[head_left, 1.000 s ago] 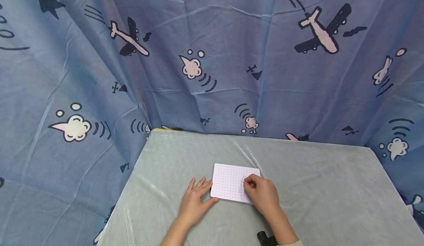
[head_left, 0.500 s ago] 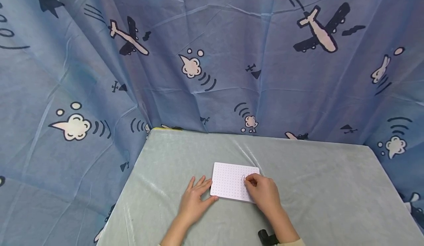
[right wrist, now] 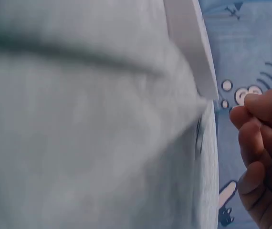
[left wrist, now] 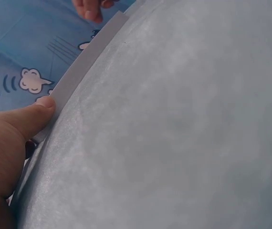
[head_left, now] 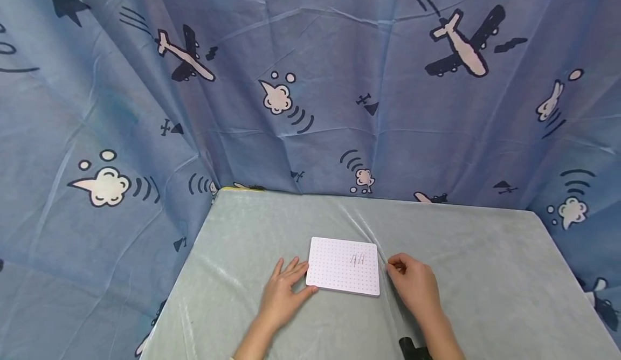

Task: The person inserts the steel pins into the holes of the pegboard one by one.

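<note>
A white board [head_left: 339, 274] printed with a grid of small dots lies on the cloth. Several thin dark sticks or pins [head_left: 357, 259] show at its upper right; their exact kind is too small to tell. My left hand [head_left: 283, 295] steadies the board, its spread, straight fingers at the left edge and the thumb on the near corner. The left wrist view shows that thumb pressed to the board's pale side [left wrist: 83, 64]. To the right of the board, apart from it, is my right hand [head_left: 416, 284]. Its fingers are curled, thumb against index finger, and nothing shows between them.
A pale grey-green cloth [head_left: 485, 274] covers the table, with a crease running past the board's right side. A blue curtain [head_left: 310, 80] with planes and clouds hangs behind and at the sides. A black device [head_left: 414, 349] sits at the right wrist.
My right hand has left the board's upper right and moved right, off its edge. More of the thin dark marks are now uncovered there. The left hand stays in place.
</note>
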A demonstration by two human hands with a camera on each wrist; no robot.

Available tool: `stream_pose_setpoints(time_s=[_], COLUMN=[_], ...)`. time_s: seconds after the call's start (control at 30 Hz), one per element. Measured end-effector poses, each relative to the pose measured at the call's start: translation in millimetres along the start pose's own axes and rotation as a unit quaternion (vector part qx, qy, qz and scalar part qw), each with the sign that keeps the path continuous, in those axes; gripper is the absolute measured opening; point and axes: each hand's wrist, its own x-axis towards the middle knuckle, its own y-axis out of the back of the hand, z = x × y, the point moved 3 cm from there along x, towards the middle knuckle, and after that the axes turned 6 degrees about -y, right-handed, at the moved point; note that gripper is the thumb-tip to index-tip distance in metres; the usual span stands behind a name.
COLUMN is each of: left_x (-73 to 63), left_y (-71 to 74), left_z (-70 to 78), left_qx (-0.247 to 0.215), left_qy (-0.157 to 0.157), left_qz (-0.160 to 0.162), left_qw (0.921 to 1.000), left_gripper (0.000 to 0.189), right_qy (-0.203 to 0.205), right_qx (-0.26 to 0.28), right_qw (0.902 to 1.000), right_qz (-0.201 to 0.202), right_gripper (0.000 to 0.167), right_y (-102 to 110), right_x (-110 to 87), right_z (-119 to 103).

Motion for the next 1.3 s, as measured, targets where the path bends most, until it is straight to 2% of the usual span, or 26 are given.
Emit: stream_pose_setpoints(time_s=[0.4,0.73,1.07,1.3], left_x=[-0.1,0.4,0.4,1.0], left_y=[0.5,1.3,2.1,2.1], left_z=[1.0,2.6,2.9,4.3], left_qx=[0.005,0.004,-0.001,0.006], left_qy=[0.006,0.002,0.002,-0.018], left_qz=[-0.003,0.000,-0.003,0.014], left_qw=[1.0000,1.0000,1.0000,0.9997], left_gripper=[0.068,0.069,0.069,0.068], right_qy=[0.007,-0.014,-0.013,-0.023], right_qx=[-0.018,-0.033,-0.058,-0.065], right_qw=[0.9998,0.9981,0.9959,0.9951], right_qz=[0.003,-0.050,-0.068,-0.071], right_gripper=[0.014,0.020,0.018,0.012], right_y=[4,0,-6,-6], right_x=[3.4,5.5,6.4,6.0], right_z=[20,24,24,22])
